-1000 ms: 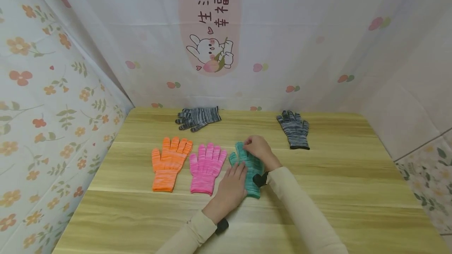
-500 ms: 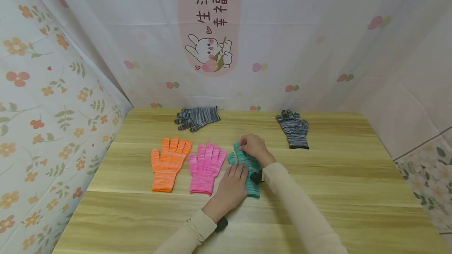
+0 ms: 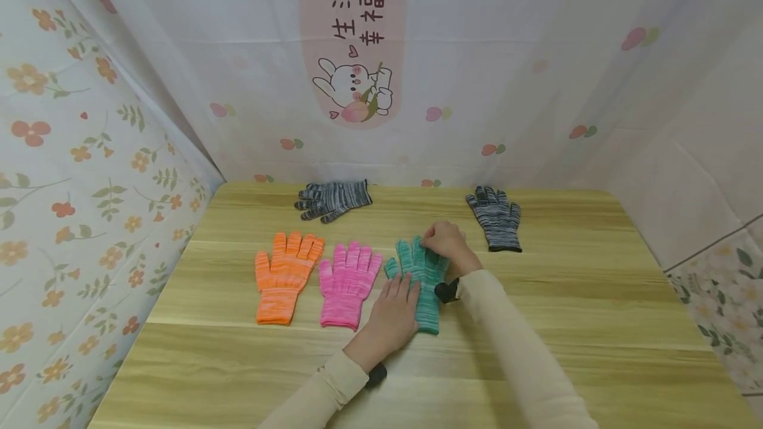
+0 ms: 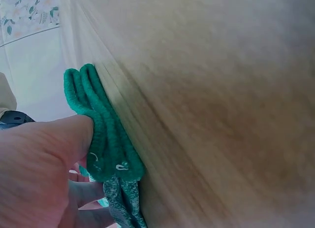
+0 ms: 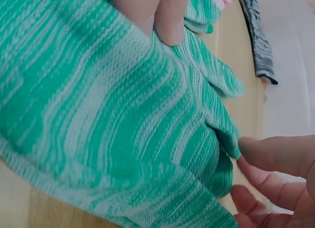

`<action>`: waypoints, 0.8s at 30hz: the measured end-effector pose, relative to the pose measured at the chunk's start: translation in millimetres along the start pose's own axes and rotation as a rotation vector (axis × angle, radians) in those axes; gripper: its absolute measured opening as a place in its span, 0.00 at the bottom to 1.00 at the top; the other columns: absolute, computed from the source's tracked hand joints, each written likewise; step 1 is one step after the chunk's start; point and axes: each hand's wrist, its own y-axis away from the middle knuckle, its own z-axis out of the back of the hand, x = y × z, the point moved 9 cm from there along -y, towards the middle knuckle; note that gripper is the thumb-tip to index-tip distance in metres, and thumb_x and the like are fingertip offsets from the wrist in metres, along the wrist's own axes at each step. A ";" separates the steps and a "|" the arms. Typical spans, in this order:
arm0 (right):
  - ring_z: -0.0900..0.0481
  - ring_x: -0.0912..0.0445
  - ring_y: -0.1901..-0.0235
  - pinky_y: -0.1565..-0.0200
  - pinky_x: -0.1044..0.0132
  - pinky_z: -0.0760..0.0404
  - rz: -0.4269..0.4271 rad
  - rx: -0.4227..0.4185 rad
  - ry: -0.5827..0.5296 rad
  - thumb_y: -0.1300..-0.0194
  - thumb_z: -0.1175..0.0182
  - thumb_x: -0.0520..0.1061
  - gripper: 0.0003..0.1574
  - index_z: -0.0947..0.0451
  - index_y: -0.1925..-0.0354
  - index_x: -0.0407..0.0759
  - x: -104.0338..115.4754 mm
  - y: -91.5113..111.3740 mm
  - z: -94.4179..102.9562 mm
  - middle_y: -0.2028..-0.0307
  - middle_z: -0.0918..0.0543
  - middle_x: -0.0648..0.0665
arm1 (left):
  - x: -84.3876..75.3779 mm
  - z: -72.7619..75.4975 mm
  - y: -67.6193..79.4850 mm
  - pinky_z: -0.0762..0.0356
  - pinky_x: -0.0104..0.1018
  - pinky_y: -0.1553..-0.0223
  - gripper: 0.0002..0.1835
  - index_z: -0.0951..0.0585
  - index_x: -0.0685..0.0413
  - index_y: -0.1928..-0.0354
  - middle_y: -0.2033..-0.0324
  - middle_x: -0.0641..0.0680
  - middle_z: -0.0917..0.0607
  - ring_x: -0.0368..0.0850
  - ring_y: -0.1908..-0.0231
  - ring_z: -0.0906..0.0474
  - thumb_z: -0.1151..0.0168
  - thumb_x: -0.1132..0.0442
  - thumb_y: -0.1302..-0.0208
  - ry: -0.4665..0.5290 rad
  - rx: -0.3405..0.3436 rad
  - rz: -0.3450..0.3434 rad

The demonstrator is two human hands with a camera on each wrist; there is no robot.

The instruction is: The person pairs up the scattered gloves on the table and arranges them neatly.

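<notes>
A green-and-white knit glove (image 3: 426, 306) lies flat on the wooden table, fingers toward the back and cuff toward the front. My left hand (image 3: 390, 315) rests on its left side with the fingers extended over the palm. In the left wrist view the green cuff (image 4: 115, 154) appears edge-on beside the thumb. At the top of the glove, my right hand (image 3: 446, 243) pinches the tip of one glove finger between thumb and forefinger. That tip shows in the right wrist view, where the glove's last finger (image 5: 224, 176) is partly tucked under.
Left of the green glove lie a pink glove (image 3: 348, 286) and an orange glove (image 3: 286, 277), both spread flat. Two grey-black striped gloves lie farther back, one at left (image 3: 336, 198), one at right (image 3: 497, 220). A printed curtain (image 3: 447, 71) hangs behind the table (image 3: 596, 310).
My right hand has moved to the right, from the glove's forefinger to a finger farther across. More glove fingers now show spread out. My left hand has stayed in place.
</notes>
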 end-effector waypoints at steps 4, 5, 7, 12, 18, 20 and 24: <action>0.27 0.41 0.53 0.44 0.41 0.38 0.012 0.019 -0.009 0.40 0.41 0.47 0.12 0.19 0.63 0.40 -0.7 -1.2 -0.5 0.59 0.17 0.41 | 0.7 0.0 -0.5 0.44 0.44 0.32 0.36 0.38 0.57 0.33 0.33 0.60 0.36 0.55 0.32 0.42 0.43 0.50 0.40 -0.003 0.008 0.002; 0.27 0.40 0.52 0.45 0.41 0.38 0.013 0.022 -0.006 0.40 0.41 0.48 0.13 0.19 0.63 0.39 -0.9 -1.3 -1.0 0.59 0.18 0.41 | 0.9 -0.1 -0.7 0.44 0.43 0.32 0.36 0.39 0.57 0.33 0.33 0.60 0.36 0.55 0.32 0.42 0.42 0.50 0.40 -0.007 0.008 0.002; 0.28 0.40 0.51 0.46 0.41 0.37 0.016 0.023 0.001 0.40 0.40 0.48 0.13 0.19 0.64 0.39 -1.2 -1.7 -2.0 0.59 0.18 0.40 | 1.2 0.4 -1.1 0.43 0.44 0.32 0.37 0.39 0.56 0.33 0.34 0.60 0.36 0.55 0.33 0.41 0.42 0.50 0.41 -0.005 -0.004 0.001; 0.29 0.42 0.55 0.52 0.46 0.35 0.047 -0.031 -0.023 0.40 0.39 0.47 0.10 0.19 0.67 0.41 1.6 -2.7 -0.7 0.64 0.20 0.41 | -1.9 2.7 -2.2 0.39 0.45 0.34 0.40 0.40 0.52 0.32 0.33 0.57 0.36 0.56 0.34 0.40 0.39 0.47 0.44 -0.041 -0.050 -0.031; 0.30 0.43 0.57 0.54 0.47 0.37 0.096 -0.072 -0.064 0.40 0.38 0.46 0.07 0.21 0.69 0.44 7.5 -3.4 -1.3 0.66 0.19 0.42 | -6.9 2.8 -6.3 0.41 0.45 0.33 0.39 0.40 0.51 0.31 0.31 0.56 0.40 0.56 0.32 0.43 0.40 0.46 0.42 -0.101 -0.026 -0.089; 0.30 0.42 0.56 0.53 0.45 0.37 0.099 -0.069 -0.065 0.41 0.37 0.46 0.06 0.21 0.69 0.45 7.4 -3.9 -4.1 0.66 0.18 0.42 | -6.8 0.9 -8.2 0.42 0.46 0.33 0.39 0.41 0.51 0.31 0.31 0.57 0.41 0.56 0.31 0.45 0.41 0.46 0.41 -0.093 0.019 -0.098; 0.30 0.41 0.55 0.51 0.42 0.38 0.101 -0.045 -0.069 0.39 0.39 0.47 0.07 0.20 0.67 0.44 5.1 -5.2 -10.5 0.62 0.20 0.40 | -5.1 -2.8 -13.1 0.45 0.47 0.32 0.39 0.42 0.50 0.30 0.30 0.59 0.44 0.56 0.30 0.48 0.41 0.46 0.42 -0.060 0.102 -0.102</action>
